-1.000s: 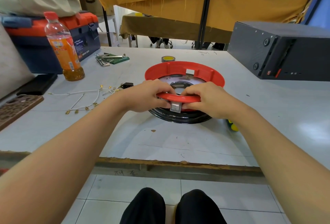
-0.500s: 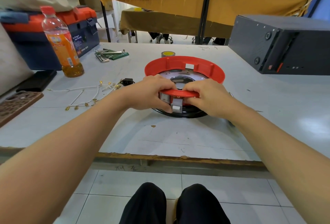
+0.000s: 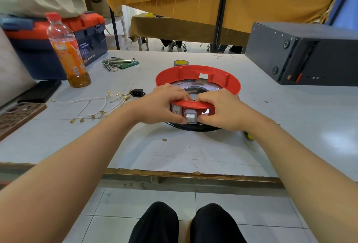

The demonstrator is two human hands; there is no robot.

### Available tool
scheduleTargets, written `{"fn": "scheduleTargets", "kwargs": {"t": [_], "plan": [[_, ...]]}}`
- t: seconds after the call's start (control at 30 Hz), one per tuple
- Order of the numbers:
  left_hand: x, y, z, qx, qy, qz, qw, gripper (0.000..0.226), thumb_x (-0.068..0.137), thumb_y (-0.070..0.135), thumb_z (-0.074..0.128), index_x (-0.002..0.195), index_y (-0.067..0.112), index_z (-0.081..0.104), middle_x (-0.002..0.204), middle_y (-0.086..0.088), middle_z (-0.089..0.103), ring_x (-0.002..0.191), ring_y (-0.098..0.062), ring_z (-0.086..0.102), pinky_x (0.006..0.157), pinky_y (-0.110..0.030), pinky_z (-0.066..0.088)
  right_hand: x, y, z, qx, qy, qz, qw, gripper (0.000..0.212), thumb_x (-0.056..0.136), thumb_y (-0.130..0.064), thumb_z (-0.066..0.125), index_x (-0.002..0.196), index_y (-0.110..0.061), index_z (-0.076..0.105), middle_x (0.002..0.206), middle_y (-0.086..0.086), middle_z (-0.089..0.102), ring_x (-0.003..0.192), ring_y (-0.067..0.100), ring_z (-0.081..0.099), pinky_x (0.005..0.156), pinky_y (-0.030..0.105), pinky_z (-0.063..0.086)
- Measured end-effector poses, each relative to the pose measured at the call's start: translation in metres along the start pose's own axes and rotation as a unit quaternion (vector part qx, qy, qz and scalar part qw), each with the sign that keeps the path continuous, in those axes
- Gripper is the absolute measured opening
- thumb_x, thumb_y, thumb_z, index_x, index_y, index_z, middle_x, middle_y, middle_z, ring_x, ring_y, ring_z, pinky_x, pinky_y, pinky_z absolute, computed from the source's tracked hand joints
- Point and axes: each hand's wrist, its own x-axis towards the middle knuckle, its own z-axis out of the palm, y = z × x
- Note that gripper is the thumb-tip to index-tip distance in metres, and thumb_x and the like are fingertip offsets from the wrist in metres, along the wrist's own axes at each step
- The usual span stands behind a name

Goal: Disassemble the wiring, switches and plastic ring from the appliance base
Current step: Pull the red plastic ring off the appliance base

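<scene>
The red plastic ring sits near the middle of the white table, resting on a black round base whose rim shows only under the near edge. The ring is a broad, flared band, glossy orange-red, with moulded ribs on its inner wall and a small square cut-out at its 12 o'clock side. Inside it a pale metal plate with small holes is visible.

At the ring's 6 o'clock side two rocker switches sit in the wall: a white switch in a grey frame, and just beside it at 9 o'clock a red switch, partly hidden.

The left hand curls over the ring's near rim, its thumb touching the white switch's left edge. The right hand grips the rim likewise, thumb against the switch's right edge.

At 9 o'clock from the ring lie loose white wires with brass terminals and a black power socket. Farther at 10 o'clock stand an orange drink bottle and a toolbox; hex keys lie at 11 o'clock. A roll of tape sits just beyond the ring, a dark case at 2 o'clock.
</scene>
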Motion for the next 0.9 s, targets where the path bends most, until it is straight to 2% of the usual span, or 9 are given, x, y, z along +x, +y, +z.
{"fn": "scheduleTargets", "kwargs": {"t": [0.17,0.27,0.4,0.5,0.57,0.63,0.67,0.77,0.9], "plan": [[-0.002,0.004,0.006,0.031,0.037,0.007,0.999,0.034,0.079,0.031,0.071,0.111,0.03,0.06,0.119,0.011,0.055,0.117,-0.012,0.034,0.099,-0.03,0.026,0.001,0.002,-0.002,0.005,-0.019,0.007,1.0,0.019,0.082,-0.035,0.066,0.094,-0.02,0.064,0.083,-0.007,0.063,0.076,0.011,0.056,0.069,0.028,0.045],[-0.004,0.007,0.01,0.054,0.061,0.013,0.997,0.034,0.081,0.035,0.069,0.111,0.026,0.059,0.122,0.011,0.053,0.12,-0.011,0.033,0.098,-0.027,0.021,0.001,0.003,-0.001,0.002,-0.009,0.001,1.0,0.024,0.082,-0.045,0.064,0.092,-0.023,0.063,0.081,-0.007,0.063,0.075,0.01,0.055,0.063,0.022,0.037],[-0.006,0.009,0.01,0.074,0.073,0.014,0.994,0.039,0.078,0.043,0.07,0.111,0.024,0.059,0.124,0.011,0.051,0.121,-0.01,0.033,0.102,-0.025,0.017,0.001,0.004,-0.001,-0.002,-0.006,-0.001,1.0,0.021,0.082,-0.047,0.065,0.09,-0.027,0.063,0.08,-0.011,0.062,0.075,0.007,0.055,0.062,0.019,0.038],[-0.006,0.011,0.009,0.075,0.082,0.013,0.994,0.042,0.077,0.041,0.073,0.112,0.029,0.053,0.121,0.013,0.049,0.12,-0.007,0.032,0.105,-0.025,0.013,0.001,0.004,-0.001,0.006,-0.011,-0.003,1.0,0.013,0.081,-0.049,0.066,0.083,-0.04,0.056,0.072,-0.021,0.055,0.07,-0.003,0.052,0.058,0.011,0.031],[-0.005,0.012,0.009,0.078,0.087,0.024,0.993,0.044,0.077,0.04,0.074,0.112,0.033,0.049,0.119,0.018,0.045,0.117,-0.003,0.029,0.102,-0.019,0.009,0.002,0.004,-0.001,0.019,-0.015,0.002,1.0,0.022,0.081,-0.05,0.066,0.097,-0.036,0.064,0.078,-0.022,0.058,0.076,-0.002,0.055,0.064,0.012,0.036],[-0.005,0.015,0.009,0.079,0.083,0.044,0.992,0.042,0.078,0.037,0.073,0.11,0.037,0.046,0.117,0.022,0.041,0.113,0.0,0.027,0.097,-0.015,0.008,0.002,0.004,-0.002,0.024,-0.023,0.007,0.999,0.039,0.081,-0.049,0.066,0.114,-0.03,0.064,0.095,-0.016,0.066,0.087,0.005,0.06,0.076,0.02,0.046],[-0.005,0.016,0.009,0.078,0.079,0.054,0.992,0.039,0.079,0.036,0.072,0.107,0.037,0.045,0.116,0.022,0.041,0.112,0.001,0.027,0.097,-0.015,0.009,0.002,0.004,-0.002,0.028,-0.025,0.008,0.999,0.04,0.081,-0.049,0.066,0.116,-0.03,0.063,0.099,-0.013,0.068,0.089,0.007,0.06,0.08,0.024,0.048],[-0.005,0.016,0.009,0.082,0.067,0.07,0.992,0.034,0.079,0.033,0.072,0.1,0.037,0.046,0.121,0.018,0.044,0.114,-0.003,0.029,0.097,-0.018,0.012,0.004,0.003,-0.005,0.042,-0.04,0.015,0.998,0.032,0.081,-0.048,0.067,0.107,-0.03,0.065,0.094,-0.008,0.068,0.084,0.01,0.059,0.079,0.029,0.047],[-0.005,0.016,0.006,0.088,0.072,0.083,0.99,0.029,0.08,0.032,0.072,0.1,0.035,0.053,0.126,0.014,0.044,0.118,-0.003,0.027,0.093,-0.01,0.01,0.006,0.003,-0.007,0.044,-0.058,0.028,0.997,0.022,0.08,-0.051,0.066,0.095,-0.035,0.063,0.087,-0.005,0.066,0.077,0.009,0.053,0.067,0.021,0.033]]}}
